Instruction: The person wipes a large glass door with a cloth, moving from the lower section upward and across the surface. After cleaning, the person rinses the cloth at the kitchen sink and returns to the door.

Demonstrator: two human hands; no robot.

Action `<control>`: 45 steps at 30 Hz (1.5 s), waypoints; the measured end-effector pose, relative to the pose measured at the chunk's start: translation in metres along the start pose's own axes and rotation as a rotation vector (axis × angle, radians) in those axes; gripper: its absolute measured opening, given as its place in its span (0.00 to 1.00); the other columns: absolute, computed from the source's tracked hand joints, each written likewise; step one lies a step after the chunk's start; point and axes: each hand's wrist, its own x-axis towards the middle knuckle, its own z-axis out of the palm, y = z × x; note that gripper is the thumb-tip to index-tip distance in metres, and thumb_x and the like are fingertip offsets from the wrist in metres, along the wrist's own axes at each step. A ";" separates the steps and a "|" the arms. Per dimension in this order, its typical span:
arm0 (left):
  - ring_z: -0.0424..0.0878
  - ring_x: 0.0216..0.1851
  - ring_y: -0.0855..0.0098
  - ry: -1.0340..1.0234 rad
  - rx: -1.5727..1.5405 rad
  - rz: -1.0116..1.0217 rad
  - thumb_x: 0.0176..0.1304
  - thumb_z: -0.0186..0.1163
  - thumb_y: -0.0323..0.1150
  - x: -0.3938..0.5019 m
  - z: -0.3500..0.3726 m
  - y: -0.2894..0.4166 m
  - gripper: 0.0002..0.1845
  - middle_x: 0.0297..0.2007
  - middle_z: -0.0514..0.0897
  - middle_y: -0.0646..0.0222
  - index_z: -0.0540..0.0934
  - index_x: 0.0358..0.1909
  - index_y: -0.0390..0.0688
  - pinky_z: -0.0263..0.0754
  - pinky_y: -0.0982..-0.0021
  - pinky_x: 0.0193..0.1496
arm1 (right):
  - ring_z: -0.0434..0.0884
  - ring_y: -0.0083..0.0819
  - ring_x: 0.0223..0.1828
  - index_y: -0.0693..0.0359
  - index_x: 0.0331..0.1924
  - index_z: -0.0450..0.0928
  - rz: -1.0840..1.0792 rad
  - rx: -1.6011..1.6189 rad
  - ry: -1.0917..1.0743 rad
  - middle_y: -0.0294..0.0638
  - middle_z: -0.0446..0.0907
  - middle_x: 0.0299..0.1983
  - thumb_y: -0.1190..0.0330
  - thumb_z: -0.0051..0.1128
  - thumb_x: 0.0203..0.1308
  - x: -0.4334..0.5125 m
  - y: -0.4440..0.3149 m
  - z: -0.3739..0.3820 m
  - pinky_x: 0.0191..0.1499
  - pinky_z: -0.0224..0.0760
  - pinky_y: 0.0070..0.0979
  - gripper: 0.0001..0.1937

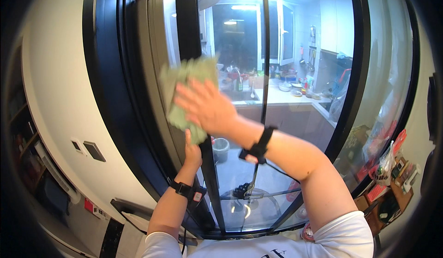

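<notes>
My right hand (207, 107), blurred and with its fingers spread, lies flat on a pale green cloth (192, 69). It holds the cloth against the black upright frame (188, 22) of a sliding glass door. Below the cloth, my left hand (192, 152) grips the edge of the same frame, thumb pointing up; most of its fingers are hidden. Black straps with small boxes sit on both wrists. Through the door's glass pane (238, 126) a lit kitchen is visible.
Behind the glass are a countertop (277, 99) with dishes and bottles, and a grey bin (220, 149). At right, a wooden shelf unit (398, 202) holds bags and small items. Wall switches (94, 150) are on the left wall. A cable hangs from the right wrist's box.
</notes>
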 end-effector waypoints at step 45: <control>0.83 0.24 0.66 0.081 0.324 0.093 0.73 0.27 0.53 0.014 -0.013 -0.032 0.37 0.25 0.84 0.57 0.80 0.34 0.33 0.79 0.68 0.30 | 0.72 0.48 0.59 0.63 0.57 0.70 0.385 -0.315 0.298 0.54 0.74 0.56 0.48 0.35 0.68 0.302 0.247 -0.101 0.60 0.61 0.42 0.28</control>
